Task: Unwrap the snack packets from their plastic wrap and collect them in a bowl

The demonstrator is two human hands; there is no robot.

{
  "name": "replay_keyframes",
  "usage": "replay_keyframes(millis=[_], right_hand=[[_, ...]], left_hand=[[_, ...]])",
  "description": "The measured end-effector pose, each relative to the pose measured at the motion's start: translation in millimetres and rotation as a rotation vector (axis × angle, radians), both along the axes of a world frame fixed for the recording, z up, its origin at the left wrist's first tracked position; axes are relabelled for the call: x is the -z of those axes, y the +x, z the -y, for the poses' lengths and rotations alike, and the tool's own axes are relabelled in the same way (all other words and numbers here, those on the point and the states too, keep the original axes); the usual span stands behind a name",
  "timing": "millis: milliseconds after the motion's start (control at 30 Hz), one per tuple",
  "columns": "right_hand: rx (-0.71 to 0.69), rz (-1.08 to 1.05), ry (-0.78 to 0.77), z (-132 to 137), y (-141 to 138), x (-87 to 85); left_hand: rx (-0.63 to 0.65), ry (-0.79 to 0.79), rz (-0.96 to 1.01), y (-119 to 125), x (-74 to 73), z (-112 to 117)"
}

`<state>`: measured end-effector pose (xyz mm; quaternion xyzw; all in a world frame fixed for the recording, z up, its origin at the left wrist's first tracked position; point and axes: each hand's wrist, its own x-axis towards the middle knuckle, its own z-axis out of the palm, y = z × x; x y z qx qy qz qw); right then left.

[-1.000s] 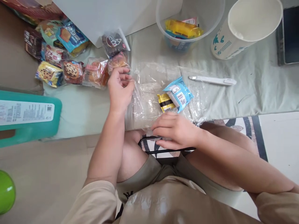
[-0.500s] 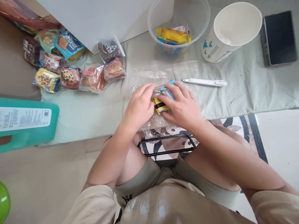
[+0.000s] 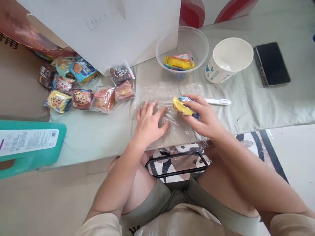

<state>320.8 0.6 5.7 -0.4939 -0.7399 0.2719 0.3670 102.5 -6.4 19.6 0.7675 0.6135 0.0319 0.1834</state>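
Note:
My right hand [image 3: 205, 118] is closed around a yellow snack packet [image 3: 181, 107] and a blue packet [image 3: 195, 115] mostly hidden under the fingers, held just above a clear plastic bag [image 3: 169, 126]. My left hand [image 3: 149, 123] lies flat with fingers spread on that plastic bag, pressing it to the pale green cloth [image 3: 98, 131]. The bag's near edge hangs over the cloth's front edge above my knees.
Several wrapped snacks [image 3: 83, 93] lie at the left by a white box [image 3: 110, 29]. A clear bowl [image 3: 182, 49] with packets, a paper cup [image 3: 228, 60], a white pen-like tool [image 3: 218, 101] and a phone [image 3: 272, 64] stand behind. A teal jug [image 3: 27, 141] lies left.
My right hand has lifted the yellow and blue packets off the plastic bag. My left hand has let go of them and flattened on the bag. The camera tilted up.

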Motion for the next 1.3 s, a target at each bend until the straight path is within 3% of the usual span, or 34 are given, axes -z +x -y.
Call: replay_keyframes(millis=[133,233,300,433,533,633,800,1000,1067,1200,1300], right_hand=[[0.178,-0.085,-0.060,-7,11,-10.2],[0.295,-0.080,-0.030,-28,16,-38.8],[0.355,-0.035,0.062,-54,14,-64.5],[0.277,0.259,0.153,-124,0,-99.9],[0.115,0.450,0.008,-169,-6,-99.0],[-0.033,0.495,-0.044,-187,0,-89.2],[0.072,0.405,0.003,-177,9,-82.8],[-0.061,0.546,0.066,-183,-10,-67.1],[-0.040,0.622,0.071,-188,-17,-64.4],[0.004,0.752,0.000,-192,-24,-71.8],[-0.040,0.707,0.023,-176,-20,-86.0]], left_hand=[[0.039,-0.013,-0.028,-2,1.1,-2],[0.043,-0.035,-0.032,-2,1.0,-3],[0.048,-0.043,-0.034,-2,1.1,-3],[0.053,-0.021,-0.042,-2,1.8,-4],[0.047,-0.031,-0.043,-1,1.4,-4],[0.047,-0.051,-0.043,-2,0.4,-5],[0.053,-0.054,-0.035,-2,0.4,-6],[0.052,-0.032,-0.040,1,2.2,-4],[0.050,-0.021,-0.041,1,2.6,-4],[0.050,-0.024,-0.035,0,3.0,-4],[0.052,-0.033,-0.016,-2,3.4,-5]])
